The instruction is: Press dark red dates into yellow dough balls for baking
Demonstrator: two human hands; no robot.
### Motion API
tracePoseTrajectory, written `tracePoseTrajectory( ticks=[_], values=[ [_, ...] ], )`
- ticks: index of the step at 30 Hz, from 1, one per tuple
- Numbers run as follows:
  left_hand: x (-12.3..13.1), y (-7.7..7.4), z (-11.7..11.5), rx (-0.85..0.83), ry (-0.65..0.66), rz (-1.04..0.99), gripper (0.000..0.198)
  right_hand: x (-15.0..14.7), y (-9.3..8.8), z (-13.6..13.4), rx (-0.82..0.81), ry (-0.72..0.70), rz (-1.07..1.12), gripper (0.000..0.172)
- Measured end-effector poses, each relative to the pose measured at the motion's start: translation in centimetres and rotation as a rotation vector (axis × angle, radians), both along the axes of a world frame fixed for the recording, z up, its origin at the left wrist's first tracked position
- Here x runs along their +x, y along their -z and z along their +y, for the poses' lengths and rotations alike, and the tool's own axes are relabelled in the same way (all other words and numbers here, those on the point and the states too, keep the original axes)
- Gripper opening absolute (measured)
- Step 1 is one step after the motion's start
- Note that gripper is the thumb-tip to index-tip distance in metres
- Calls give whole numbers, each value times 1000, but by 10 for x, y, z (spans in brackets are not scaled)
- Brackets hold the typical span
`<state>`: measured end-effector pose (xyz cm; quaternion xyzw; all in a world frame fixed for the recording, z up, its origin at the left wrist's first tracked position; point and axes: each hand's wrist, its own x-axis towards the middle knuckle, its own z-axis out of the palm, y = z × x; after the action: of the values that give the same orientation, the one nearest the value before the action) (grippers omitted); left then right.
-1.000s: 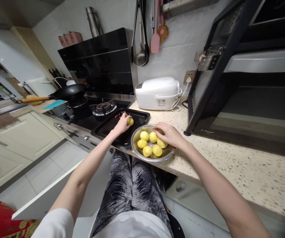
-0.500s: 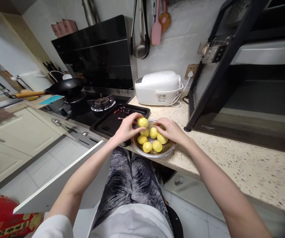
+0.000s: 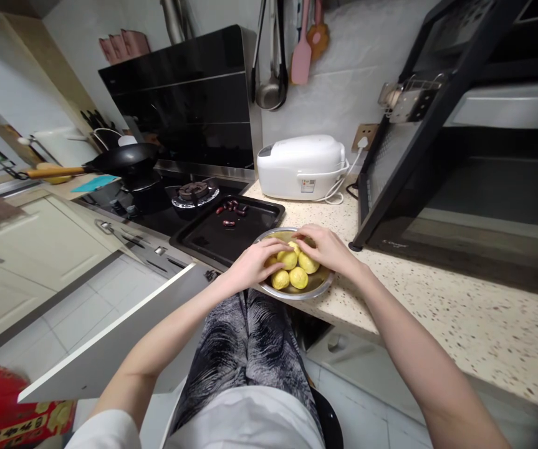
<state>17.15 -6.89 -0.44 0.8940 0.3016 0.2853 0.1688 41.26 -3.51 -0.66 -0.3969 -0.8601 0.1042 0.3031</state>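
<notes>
A metal bowl (image 3: 297, 294) with several yellow dough-like balls (image 3: 298, 277) stands at the counter's front edge. My left hand (image 3: 254, 265) reaches in from the left with its fingers curled round a yellow ball (image 3: 290, 259) in the middle of the bowl. My right hand (image 3: 325, 246) lies over the bowl's far right side, fingers bent and pressed together on the balls, its fingertips meeting those of the left hand. Just left of the bowl lies a black baking tray (image 3: 212, 237) with a few dark red pieces (image 3: 231, 209) at its far end.
A white rice cooker (image 3: 301, 165) stands at the back of the speckled counter (image 3: 437, 299). An open oven with its black door (image 3: 404, 143) raised fills the right. Left of the tray are a gas hob (image 3: 194, 193) and a wok (image 3: 123, 159). An open white drawer (image 3: 119, 337) juts out below.
My left hand carried a yellow ball from the baking tray to the bowl and lowered it among the others. My right hand stayed on the bowl.
</notes>
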Motion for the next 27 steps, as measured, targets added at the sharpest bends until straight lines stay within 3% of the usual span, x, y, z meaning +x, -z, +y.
tracePoseTrajectory(
  ticks=[6, 15, 23, 27],
  values=[
    [4, 0, 2, 4, -19, -37, 22, 14, -13, -2, -112, -146, -73, 12],
    [13, -7, 2, 85, -128, 154, 29, 24, -19, -6, -251, -277, -209, 23],
    [14, -14, 7, 138, -24, 254, 21, 30, -17, -4, -296, -319, -266, 27],
    [11, -11, 11, 144, 18, 213, 21, 26, -15, -7, -278, -305, -250, 35]
  ],
)
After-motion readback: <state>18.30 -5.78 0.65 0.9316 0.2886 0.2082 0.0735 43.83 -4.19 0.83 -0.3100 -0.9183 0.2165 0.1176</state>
